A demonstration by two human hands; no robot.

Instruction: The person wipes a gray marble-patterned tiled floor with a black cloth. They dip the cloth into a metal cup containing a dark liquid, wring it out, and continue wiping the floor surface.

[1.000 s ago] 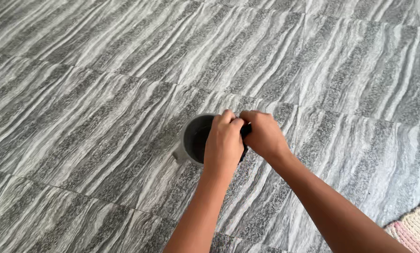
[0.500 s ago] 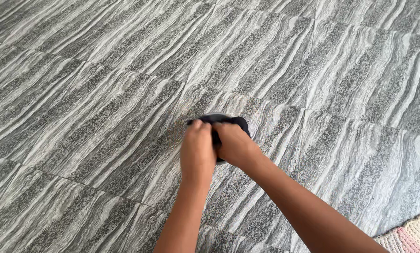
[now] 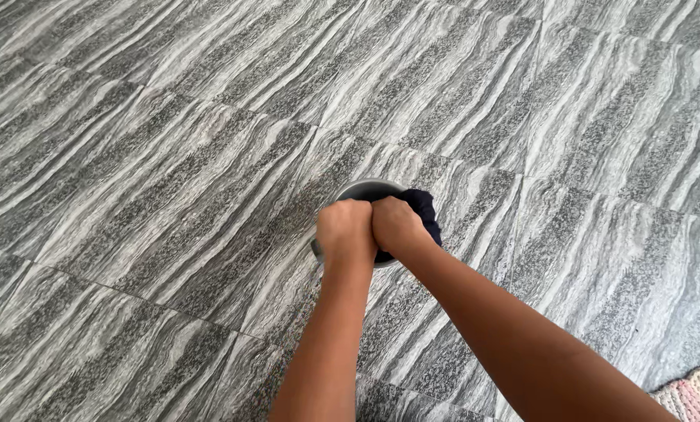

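A small grey bucket (image 3: 363, 187) stands on the striped grey tile floor, mostly hidden under my fists. My left hand (image 3: 344, 229) and my right hand (image 3: 397, 226) are clenched side by side, knuckles touching, directly over the bucket. Both grip a dark navy cloth (image 3: 426, 209), a fold of which bulges out to the right of my right hand. The inside of the bucket is hidden.
Grey streaked floor tiles (image 3: 170, 156) fill the view, with grout lines crossing it. A corner of a pink and cream woven mat (image 3: 698, 395) shows at the bottom right.
My hands have closed tighter together on the cloth above the bucket. The bucket's open mouth, visible a second ago, is now mostly covered by my fists. The view shifted slightly.
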